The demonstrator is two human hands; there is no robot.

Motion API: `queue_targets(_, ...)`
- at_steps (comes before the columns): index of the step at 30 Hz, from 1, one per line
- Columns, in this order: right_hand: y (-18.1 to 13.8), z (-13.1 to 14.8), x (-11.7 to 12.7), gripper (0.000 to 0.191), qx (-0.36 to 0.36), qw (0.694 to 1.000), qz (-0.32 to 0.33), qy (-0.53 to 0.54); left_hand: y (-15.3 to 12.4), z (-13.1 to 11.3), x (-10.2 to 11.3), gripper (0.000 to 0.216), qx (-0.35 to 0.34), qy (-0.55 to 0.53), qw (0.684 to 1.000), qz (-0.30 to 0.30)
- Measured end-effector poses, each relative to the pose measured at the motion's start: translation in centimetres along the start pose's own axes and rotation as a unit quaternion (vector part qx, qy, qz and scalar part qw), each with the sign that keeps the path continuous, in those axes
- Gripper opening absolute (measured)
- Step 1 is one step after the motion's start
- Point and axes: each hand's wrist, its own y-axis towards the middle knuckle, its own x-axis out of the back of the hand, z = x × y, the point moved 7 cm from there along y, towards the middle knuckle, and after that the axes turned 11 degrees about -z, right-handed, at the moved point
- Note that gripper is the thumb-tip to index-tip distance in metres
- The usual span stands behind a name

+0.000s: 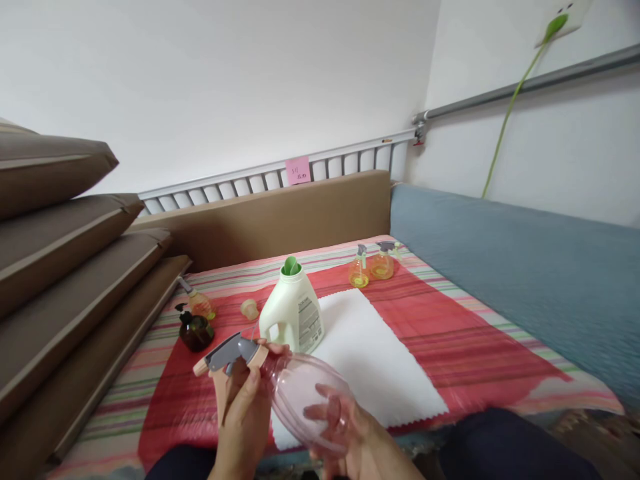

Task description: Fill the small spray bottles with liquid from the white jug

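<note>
A clear pink spray bottle (305,390) lies tilted on its side between my hands, its grey and peach trigger head pointing left. My left hand (245,407) is wrapped round its neck and collar by the trigger. At the right, my right hand (350,427) grips the bottle's base, its fingers showing through the pink plastic. Just beyond stands a pale green detergent jug (285,303), upright and uncapped, with a green spout at its mouth. A cream cap (249,309) rests on the cloth left of the jug.
A white scalloped cloth (370,353) lies on the red sheet (450,327). Two yellow spray bottles (359,272) stand at the back right. On the left are a dark pump bottle (196,331) and another spray bottle (201,305). Stacked brown cushions (65,227) rise at the left edge.
</note>
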Motion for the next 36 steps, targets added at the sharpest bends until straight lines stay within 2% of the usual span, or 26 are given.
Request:
queue_targets(4, 0.5, 1.0, 0.7, 0.102, 0.107, 0.992, -0.049, -0.045, -0.1, -0.1, 0.3, 0.025, -0.006, 0.005, 1.000, -0.013)
queue_targets(6, 0.3, 1.1, 0.5, 0.112, 0.105, 0.992, -0.048, -0.052, -0.1, 0.1, 0.4, 0.028, -0.002, 0.011, 1.000, 0.000)
queue_targets(8, 0.0, 0.4, 0.0, 0.104, 0.048, 0.998, -0.022, -0.031, -0.1, 0.4, 0.4, 0.030, 0.007, 0.001, 1.000, 0.009)
queue_targets(11, -0.4, -1.4, -0.6, 0.080, -0.101, 0.994, 0.028, 0.015, 0.0, 0.9, 0.3, 0.032, 0.026, -0.017, 0.999, 0.018)
queue_targets(14, -0.3, -2.6, -0.1, 0.085, -0.200, 0.979, 0.014, 0.034, 0.0, 1.1, 0.0, 0.032, 0.031, -0.016, 0.999, 0.040)
queue_targets(17, 0.2, -2.9, 0.5, 0.086, -0.239, 0.970, -0.014, 0.050, 0.1, 1.1, -0.2, 0.031, 0.013, 0.012, 0.997, 0.069)
queue_targets(19, 0.1, -3.1, 0.1, 0.088, -0.266, 0.963, 0.011, 0.048, 0.3, 1.1, -0.2, 0.031, -0.001, 0.031, 0.997, 0.074)
queue_targets(21, 0.0, -2.9, -0.4, 0.088, -0.256, 0.965, 0.033, 0.044, 0.4, 1.0, -0.2, 0.029, -0.021, 0.039, 0.997, 0.071)
queue_targets(25, -0.1, -2.0, -0.3, 0.076, -0.167, 0.984, 0.042, 0.044, 0.3, 0.4, -0.6, 0.028, -0.071, 0.056, 0.993, 0.072)
queue_targets(29, -0.1, -2.0, 0.6, 0.082, -0.130, 0.989, 0.068, 0.016, 0.2, 0.0, -0.8, 0.030, -0.070, 0.070, 0.993, 0.070)
queue_targets(31, 0.2, -2.3, 1.1, 0.076, -0.150, 0.986, 0.068, 0.015, 0.2, 0.1, -0.6, 0.031, -0.054, 0.073, 0.994, 0.068)
queue_targets(34, 0.7, -3.2, 1.2, 0.083, -0.210, 0.976, 0.053, 0.028, 0.2, 0.8, 0.3, 0.031, -0.022, 0.068, 0.996, 0.045)
queue_targets(36, 0.9, -3.4, 1.0, 0.086, -0.223, 0.973, 0.047, 0.034, 0.2, 1.4, 0.8, 0.032, -0.015, 0.067, 0.997, 0.038)
